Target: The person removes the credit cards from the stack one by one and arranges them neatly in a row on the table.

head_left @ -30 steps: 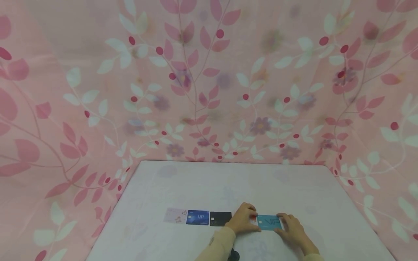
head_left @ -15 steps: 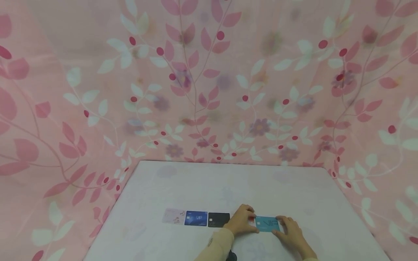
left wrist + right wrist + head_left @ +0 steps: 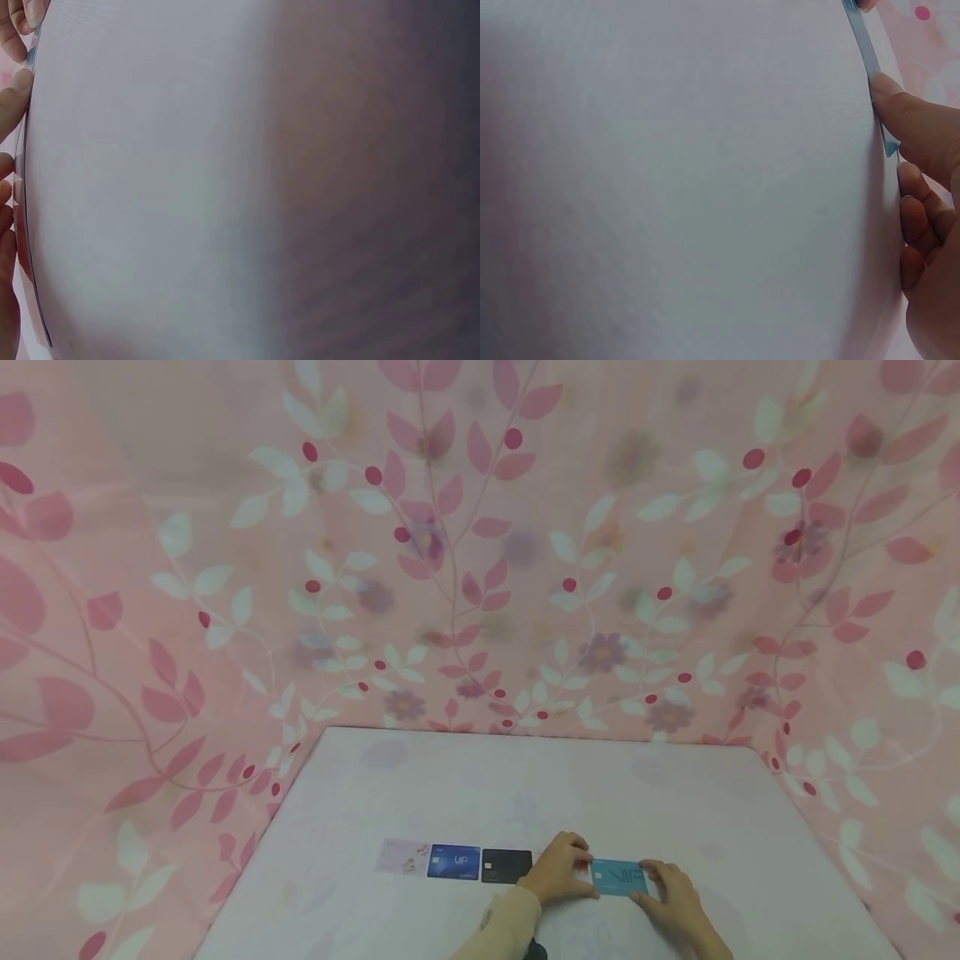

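A teal VIP card [image 3: 618,877] lies flat at the right end of a row of cards. My right hand [image 3: 673,897] pinches its right end, thumb at the near edge and forefinger at the far edge. My left hand [image 3: 558,870] spans a card with a red patch [image 3: 582,866], mostly hidden beneath the fingers, just left of the teal card. Left of that hand lie a black card [image 3: 506,865], a blue VIP card [image 3: 453,862] and a pale card with a floral print [image 3: 402,856]. The right wrist view shows the right thumb [image 3: 889,94] on the teal card's edge.
The cards lie on a white-covered table [image 3: 450,777]. A pink floral cloth [image 3: 480,568] hangs behind it and along both sides. A small dark object [image 3: 536,951] shows beside the left sleeve [image 3: 504,920] at the near edge of the view.
Both hands keep nearly the same place on the cards. The right fingers shift slightly at the teal card's right end; the view itself moves a little.
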`<state>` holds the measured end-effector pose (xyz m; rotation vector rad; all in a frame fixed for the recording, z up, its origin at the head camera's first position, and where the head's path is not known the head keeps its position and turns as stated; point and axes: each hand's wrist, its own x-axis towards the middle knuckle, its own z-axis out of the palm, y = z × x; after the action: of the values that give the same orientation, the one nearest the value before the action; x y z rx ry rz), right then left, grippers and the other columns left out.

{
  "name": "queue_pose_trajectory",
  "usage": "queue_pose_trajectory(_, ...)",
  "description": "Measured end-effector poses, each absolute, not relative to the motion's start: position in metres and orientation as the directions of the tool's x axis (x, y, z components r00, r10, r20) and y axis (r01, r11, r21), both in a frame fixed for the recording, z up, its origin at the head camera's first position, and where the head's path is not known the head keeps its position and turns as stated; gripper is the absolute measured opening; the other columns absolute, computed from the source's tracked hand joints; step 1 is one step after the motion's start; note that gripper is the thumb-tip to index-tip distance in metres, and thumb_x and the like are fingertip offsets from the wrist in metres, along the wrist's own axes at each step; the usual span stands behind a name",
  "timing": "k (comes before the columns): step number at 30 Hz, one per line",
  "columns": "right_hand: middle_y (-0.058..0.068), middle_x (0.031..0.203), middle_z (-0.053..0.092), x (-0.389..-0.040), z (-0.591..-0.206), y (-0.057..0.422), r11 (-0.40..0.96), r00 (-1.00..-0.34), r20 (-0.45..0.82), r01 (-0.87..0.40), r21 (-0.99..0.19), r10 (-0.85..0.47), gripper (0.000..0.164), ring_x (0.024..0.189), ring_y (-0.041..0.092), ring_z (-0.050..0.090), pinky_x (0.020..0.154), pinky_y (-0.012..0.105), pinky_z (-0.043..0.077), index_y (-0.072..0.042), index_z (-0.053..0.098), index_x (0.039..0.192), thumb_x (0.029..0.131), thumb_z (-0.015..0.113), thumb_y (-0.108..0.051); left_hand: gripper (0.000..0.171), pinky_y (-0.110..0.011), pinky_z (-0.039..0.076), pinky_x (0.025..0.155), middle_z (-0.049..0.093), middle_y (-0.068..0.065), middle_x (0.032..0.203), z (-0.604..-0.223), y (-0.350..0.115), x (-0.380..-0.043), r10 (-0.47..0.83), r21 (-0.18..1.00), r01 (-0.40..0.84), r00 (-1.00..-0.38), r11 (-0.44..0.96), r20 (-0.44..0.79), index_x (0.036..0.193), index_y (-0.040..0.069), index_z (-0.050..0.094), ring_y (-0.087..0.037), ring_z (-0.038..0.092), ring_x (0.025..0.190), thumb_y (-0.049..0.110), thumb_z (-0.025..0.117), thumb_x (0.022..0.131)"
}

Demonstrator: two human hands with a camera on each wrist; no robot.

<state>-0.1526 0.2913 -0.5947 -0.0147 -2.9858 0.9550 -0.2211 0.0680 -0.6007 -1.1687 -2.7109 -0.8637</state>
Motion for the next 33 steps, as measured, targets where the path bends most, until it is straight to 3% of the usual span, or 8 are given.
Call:
queue_pose_trajectory(5,0.015,0.104,0.058,-0.151,-0.596,0.292,0.807,-0.999,0.046,-0.011,-0.591,0.02,0.056,0.097,0.033,0.054,0.085,0.058,0.042,0.004,0.057,0.117,0.074,0.077,-0.026,0.047,-0.016,0.041,0.092,0.06,0.003,0.108,-0.603,0.07,-0.223,0.647,0.468,0.687,-0.711,0.556,0.276,0.102,0.012,0.073,-0.008,0.049,0.103,0.04,0.083,0.066)
queue_pose_trajectory(13,0.019,0.114,0.057,-0.151,-0.599,0.291,0.805,-0.999,0.013,0.02,-0.593,0.034,0.058,0.103,0.034,0.054,0.09,0.06,0.039,0.004,0.055,0.121,0.076,0.076,-0.027,0.048,-0.016,0.042,0.09,0.059,0.005,0.108,-0.606,0.069,-0.223,0.632,0.478,0.674,-0.724,0.563,0.275,0.102,0.012,0.074,-0.007,0.049,0.102,0.041,0.084,0.065)
queue_pose_trajectory(22,0.017,0.11,0.058,-0.15,-0.6,0.291,0.802,-0.998,0.062,-0.017,-0.597,0.025,0.056,0.099,0.033,0.055,0.088,0.058,0.042,0.004,0.056,0.12,0.076,0.076,-0.026,0.046,-0.017,0.043,0.089,0.059,0.002,0.107,-0.604,0.069,-0.222,0.624,0.499,0.67,-0.726,0.55,0.289,0.101,0.01,0.074,-0.008,0.049,0.101,0.037,0.085,0.066)
queue_pose_trajectory(28,0.02,0.112,0.057,-0.15,-0.596,0.288,0.771,-0.998,0.024,0.035,-0.636,0.066,0.059,0.103,0.036,0.055,0.092,0.055,0.043,0.006,0.051,0.124,0.079,0.073,-0.026,0.048,-0.018,0.043,0.091,0.061,0.002,0.109,-0.602,0.067,-0.221,0.612,0.519,0.651,-0.741,0.554,0.276,0.104,0.009,0.072,-0.008,0.052,0.104,0.038,0.083,0.068)
queue_pose_trajectory(33,0.022,0.103,0.058,-0.148,-0.59,0.278,0.762,-0.974,0.189,-0.024,-0.647,0.129,0.052,0.092,0.034,0.058,0.079,0.049,0.051,0.008,0.052,0.122,0.083,0.07,-0.021,0.053,-0.019,0.045,0.091,0.066,-0.002,0.107,-0.604,0.064,-0.221,0.517,0.48,0.674,-0.738,0.561,0.433,0.108,0.004,0.069,-0.011,0.058,0.103,0.039,0.08,0.07)
